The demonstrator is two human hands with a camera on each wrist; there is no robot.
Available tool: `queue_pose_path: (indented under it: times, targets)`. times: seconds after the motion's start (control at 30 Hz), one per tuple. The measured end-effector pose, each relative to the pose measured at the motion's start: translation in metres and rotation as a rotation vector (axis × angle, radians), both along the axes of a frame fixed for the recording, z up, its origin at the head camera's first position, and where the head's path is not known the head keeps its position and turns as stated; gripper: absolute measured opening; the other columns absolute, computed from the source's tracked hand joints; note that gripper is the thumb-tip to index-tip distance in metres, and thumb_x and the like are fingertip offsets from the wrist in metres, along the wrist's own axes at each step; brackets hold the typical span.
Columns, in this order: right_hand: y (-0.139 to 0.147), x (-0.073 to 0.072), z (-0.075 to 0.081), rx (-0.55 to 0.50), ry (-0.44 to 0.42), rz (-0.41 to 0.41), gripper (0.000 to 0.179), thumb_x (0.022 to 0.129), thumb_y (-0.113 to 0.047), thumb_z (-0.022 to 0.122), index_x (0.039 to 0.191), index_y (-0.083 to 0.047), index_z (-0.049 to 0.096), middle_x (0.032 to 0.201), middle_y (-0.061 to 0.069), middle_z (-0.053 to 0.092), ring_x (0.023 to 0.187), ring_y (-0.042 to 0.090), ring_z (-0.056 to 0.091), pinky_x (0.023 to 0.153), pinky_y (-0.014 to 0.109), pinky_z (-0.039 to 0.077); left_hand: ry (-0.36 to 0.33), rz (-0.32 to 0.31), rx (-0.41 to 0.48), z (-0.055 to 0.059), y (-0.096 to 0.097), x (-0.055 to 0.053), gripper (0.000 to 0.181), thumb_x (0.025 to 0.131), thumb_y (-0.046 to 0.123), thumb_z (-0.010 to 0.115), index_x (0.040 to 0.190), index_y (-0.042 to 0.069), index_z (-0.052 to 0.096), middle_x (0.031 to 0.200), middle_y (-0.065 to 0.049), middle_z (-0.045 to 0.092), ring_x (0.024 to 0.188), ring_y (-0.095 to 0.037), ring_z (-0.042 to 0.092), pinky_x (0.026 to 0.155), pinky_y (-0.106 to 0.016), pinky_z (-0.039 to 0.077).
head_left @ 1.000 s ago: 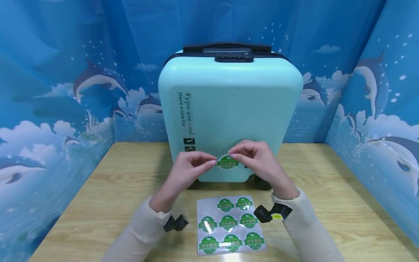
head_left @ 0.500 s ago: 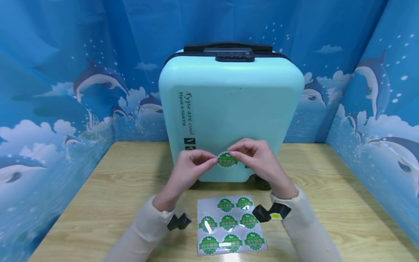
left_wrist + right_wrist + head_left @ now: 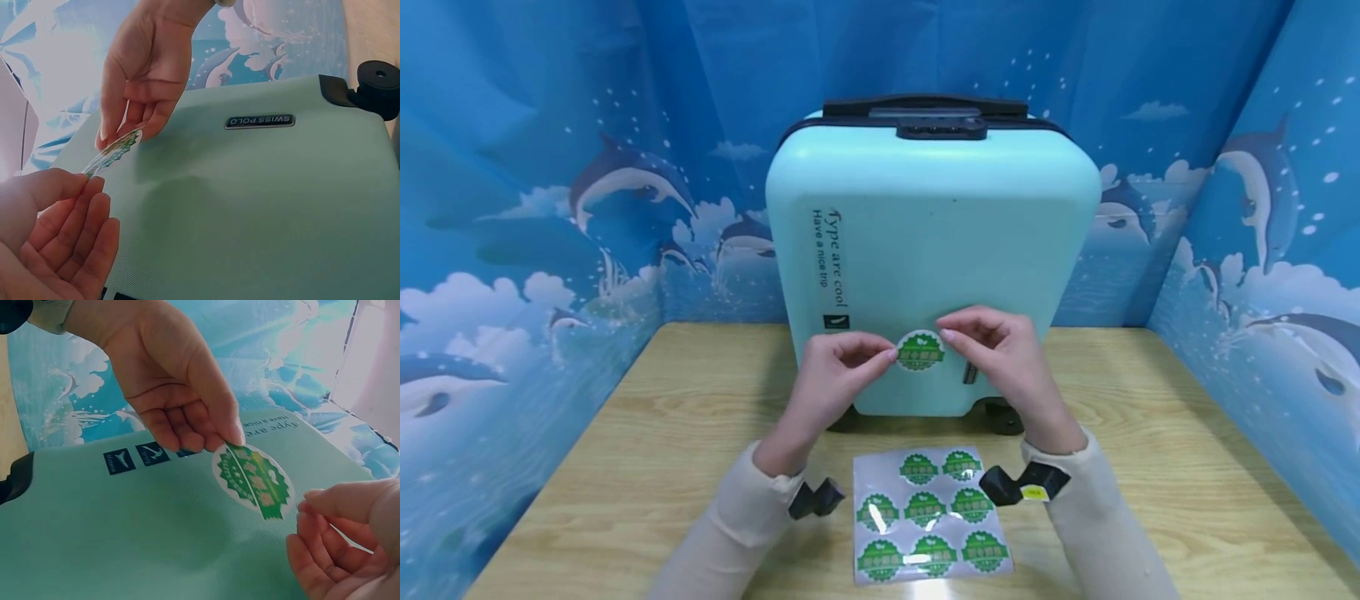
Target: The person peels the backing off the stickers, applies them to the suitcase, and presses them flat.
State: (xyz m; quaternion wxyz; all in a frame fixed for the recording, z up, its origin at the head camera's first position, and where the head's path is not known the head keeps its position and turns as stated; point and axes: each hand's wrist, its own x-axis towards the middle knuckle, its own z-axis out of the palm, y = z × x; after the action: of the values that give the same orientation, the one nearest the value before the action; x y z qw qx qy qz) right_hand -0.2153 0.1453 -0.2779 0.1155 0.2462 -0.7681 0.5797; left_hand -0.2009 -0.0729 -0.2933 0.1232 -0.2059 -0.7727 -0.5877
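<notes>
A round green-and-white sticker (image 3: 921, 350) is held up in front of the lower front of a mint-green suitcase (image 3: 955, 250). My left hand (image 3: 838, 375) pinches its left edge between thumb and fingers. My right hand (image 3: 1007, 358) is at the sticker's right edge, thumb and forefinger slightly apart. In the right wrist view, a small gap separates the right fingertips (image 3: 304, 503) from the sticker (image 3: 253, 481). On the table below lies a sheet (image 3: 880, 467) bearing several more such stickers.
The suitcase stands upright on the wooden table (image 3: 700, 400), its black handle (image 3: 925, 106) on top and a wheel (image 3: 1003, 417) at the bottom. A dark SWISS POLO badge (image 3: 259, 121) is on its front. Dolphin-printed blue curtains (image 3: 722, 75) surround the table.
The sticker has been raised slightly and now faces the head camera more flatly. My right fingers have come off its edge and shifted a little right. The left hand keeps its pinch.
</notes>
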Motion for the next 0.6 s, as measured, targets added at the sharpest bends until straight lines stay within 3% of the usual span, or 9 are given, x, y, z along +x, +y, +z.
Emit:
queue_pose_path:
  times: [0.17,0.37,0.6]
  targets:
    - [0.0039,0.001,0.0028,-0.033,0.003,-0.044,0.019,0.089,-0.012,0.066,0.1,0.002,0.07,0.083,0.017,0.065,0.06,0.019,0.048,0.053,0.027,0.043,0.018,0.038,0.029,0.0028,-0.0031,-0.0023,0.008,0.084,0.01,0.071,0.088,0.004,0.073,0.082,-0.007,0.071,0.069,-0.015,0.063,0.062,-0.025,0.053]
    - [0.0024,0.0005,-0.0004,-0.057,-0.038,-0.048,0.019,0.087,-0.013,0.068,0.099,0.003,0.07,0.076,0.018,0.063,0.058,0.017,0.046,0.052,0.026,0.041,0.022,0.044,0.074,0.0057,-0.0049,-0.0038,0.01,0.084,0.012,0.071,0.09,0.003,0.072,0.084,-0.008,0.071,0.071,-0.016,0.062,0.064,-0.025,0.053]
    - [-0.0045,-0.0005,-0.0025,-0.112,-0.064,-0.061,0.019,0.085,-0.016,0.071,0.095,-0.001,0.072,0.076,0.002,0.069,0.066,0.023,0.057,0.055,0.031,0.045,0.049,0.033,0.105,0.01,-0.0024,-0.0065,0.012,0.085,0.015,0.071,0.091,0.004,0.072,0.085,-0.007,0.07,0.071,-0.017,0.061,0.064,-0.026,0.052]
